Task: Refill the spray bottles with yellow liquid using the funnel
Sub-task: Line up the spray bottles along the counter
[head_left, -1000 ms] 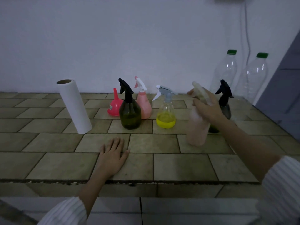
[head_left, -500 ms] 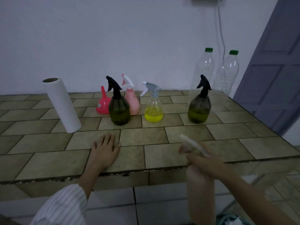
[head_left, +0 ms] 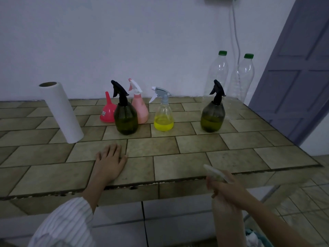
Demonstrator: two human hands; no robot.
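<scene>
The small label on the pink funnel (head_left: 107,113) is too blurred to read.

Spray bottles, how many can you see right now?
5. Four stand on the tiled counter: a dark one beside the funnel, a pink one behind it, a clear one with yellow liquid, another dark one rightward. The right hand holds a pale one below the counter edge.

A white paper roll (head_left: 61,113) stands on the tiled counter (head_left: 231,157) near a purple door (head_left: 299,77).

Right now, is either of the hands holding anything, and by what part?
The right hand grips a pale spray bottle by its neck, below the trigger head. The left hand holds nothing.
</scene>
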